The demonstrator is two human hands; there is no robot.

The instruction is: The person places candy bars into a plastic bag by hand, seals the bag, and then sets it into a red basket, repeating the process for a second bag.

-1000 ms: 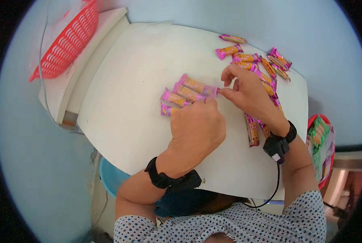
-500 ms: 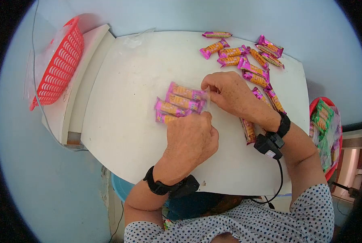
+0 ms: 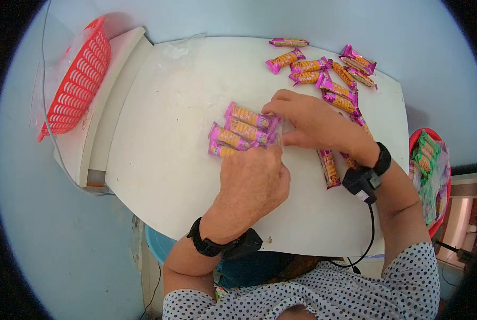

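Observation:
A clear plastic bag (image 3: 279, 131) with several pink-and-yellow snack packs (image 3: 244, 130) inside lies on the white table (image 3: 164, 160). My left hand (image 3: 253, 184) is closed on the near side of the bag's open end, its fingertips mostly hidden beneath the hand. At the bag's far right corner is my right hand (image 3: 308, 120), thumb and forefinger apart, with the bag's edge between them. The packs inside lie side by side, slightly tilted. Both wrists wear black straps with small devices.
Loose snack packs (image 3: 337, 88) are spread over the table's back right, some under my right forearm. A red basket (image 3: 81, 80) stands at the left on a white ledge. Another red basket (image 3: 443, 221) at the right holds green packs. Thin clear plastic (image 3: 177, 50) lies at the back left.
My right thumb and forefinger have spread apart at the bag's mouth. The packs in the bag have shifted slightly to the right. My left hand has hardly moved.

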